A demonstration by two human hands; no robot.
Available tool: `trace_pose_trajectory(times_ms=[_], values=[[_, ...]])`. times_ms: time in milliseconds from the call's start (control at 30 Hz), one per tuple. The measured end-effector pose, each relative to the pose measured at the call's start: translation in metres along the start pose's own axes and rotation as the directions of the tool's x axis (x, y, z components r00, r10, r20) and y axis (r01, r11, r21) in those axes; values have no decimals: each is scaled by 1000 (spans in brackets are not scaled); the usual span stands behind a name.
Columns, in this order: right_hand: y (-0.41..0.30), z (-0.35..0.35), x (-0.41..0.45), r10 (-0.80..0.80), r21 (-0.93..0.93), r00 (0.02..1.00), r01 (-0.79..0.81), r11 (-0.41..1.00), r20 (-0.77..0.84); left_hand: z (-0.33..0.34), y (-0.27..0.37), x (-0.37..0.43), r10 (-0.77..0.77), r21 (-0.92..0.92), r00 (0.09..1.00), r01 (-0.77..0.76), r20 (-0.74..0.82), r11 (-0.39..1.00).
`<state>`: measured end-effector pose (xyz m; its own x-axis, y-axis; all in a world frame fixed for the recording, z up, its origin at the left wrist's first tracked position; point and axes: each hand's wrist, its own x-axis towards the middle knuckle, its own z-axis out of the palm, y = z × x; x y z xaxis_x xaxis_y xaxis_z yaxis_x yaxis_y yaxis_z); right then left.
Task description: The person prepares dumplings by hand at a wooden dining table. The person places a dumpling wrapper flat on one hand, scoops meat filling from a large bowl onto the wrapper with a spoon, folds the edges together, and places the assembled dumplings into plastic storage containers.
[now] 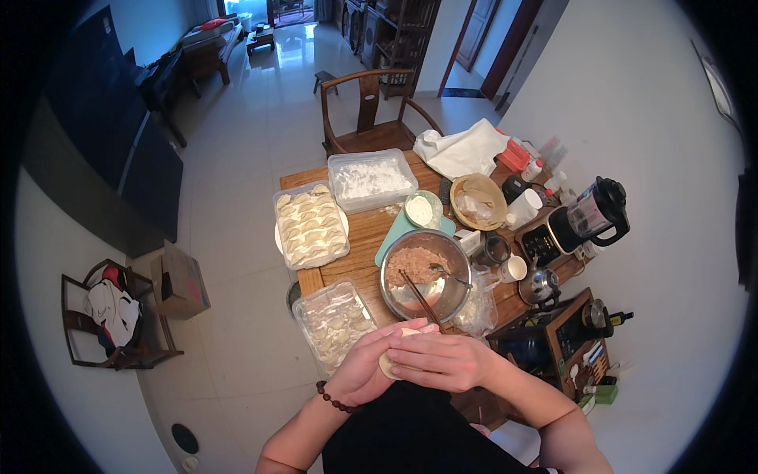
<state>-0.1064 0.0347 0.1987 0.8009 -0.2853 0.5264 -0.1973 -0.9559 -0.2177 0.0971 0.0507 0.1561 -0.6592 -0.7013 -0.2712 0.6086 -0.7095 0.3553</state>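
Note:
My left hand (368,359), with a beaded bracelet at the wrist, cradles a pale dumpling wrapper (388,366). My right hand (450,359) lies over the same wrapper, its fingers pressing on it and hiding much of it. A little pink filling shows near the fingertips. Just beyond my hands stands a steel mixing bowl (461,249) with pink minced filling (417,265). Dark chopsticks (419,298) and a metal spoon (453,274) rest in that bowl. To the left, a clear plastic tray (362,296) holds floury dumplings, partly behind my left hand.
Farther left is a plastic box of dumplings in rows (312,225). Behind it stands a flour-dusted container (373,181). A bowl of white powder (420,210) sits on a green board (388,244). Right are a basket (477,201), mug (513,269), kettle (538,288) and blender (592,210).

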Motion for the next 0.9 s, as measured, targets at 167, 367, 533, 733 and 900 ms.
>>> trace_pose_trajectory(times_ms=[167, 367, 533, 733, 900], values=[[1, 7, 1, 19, -12, 999, -19, 1000, -26, 0, 2, -1, -2, -24, 1000, 2, -24, 1000], [4, 8, 0, -1, -2, 1000, 1, 1000, -29, -2, 3, 1, 5, -25, 1000, -5, -20, 1000], [3, 7, 0, 58, 40, 998, -57, 998, -24, -8, -2, 3, 71, -50, 997, -72, -14, 996], [1, 10, -1, 104, 58, 994, -103, 993, -17, -10, -5, 3, 117, -19, 993, -118, -5, 993], [-10, 18, 2, 226, 103, 969, -215, 971, -102, -6, -3, -4, 186, 107, 982, -182, -29, 978]])
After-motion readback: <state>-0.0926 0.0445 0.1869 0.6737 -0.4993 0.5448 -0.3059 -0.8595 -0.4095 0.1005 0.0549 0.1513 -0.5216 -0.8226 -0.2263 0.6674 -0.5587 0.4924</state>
